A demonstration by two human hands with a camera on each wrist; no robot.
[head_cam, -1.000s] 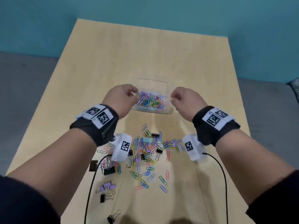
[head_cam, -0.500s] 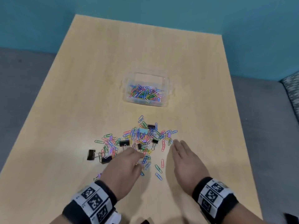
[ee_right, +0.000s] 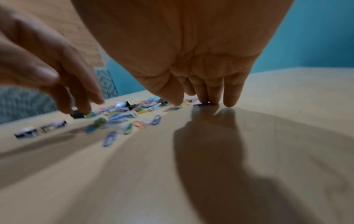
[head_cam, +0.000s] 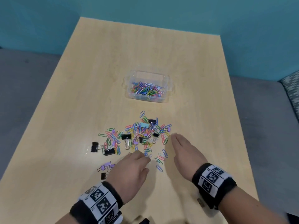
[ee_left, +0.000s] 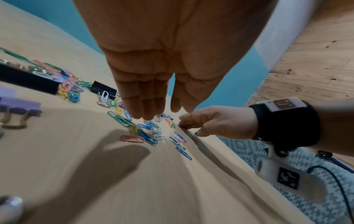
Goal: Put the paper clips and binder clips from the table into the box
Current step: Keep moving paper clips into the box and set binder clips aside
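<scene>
A clear plastic box (head_cam: 167,81) stands mid-table, holding a heap of coloured paper clips (head_cam: 146,90). Nearer me, a scatter of paper clips (head_cam: 142,135) lies mixed with black binder clips (head_cam: 126,136) and purple binder clips (head_cam: 106,166). My left hand (head_cam: 139,157) hovers palm down at the scatter's near edge, its fingers (ee_left: 147,112) straight, close together and just above the clips, holding nothing. My right hand (head_cam: 178,141) lies at the scatter's right side, fingertips (ee_right: 207,100) straight and touching the table beside a blue clip (ee_right: 200,104).
The wooden table (head_cam: 113,62) runs far past the box toward a teal wall. Its right edge lies close to my right wrist, with grey floor and a patterned cushion (head_cam: 291,88) beyond. More black binder clips (head_cam: 94,147) sit left of the scatter.
A second ago both hands were up at the box, one at each side. They have come back toward me and down to the loose clips; the box now stands alone.
</scene>
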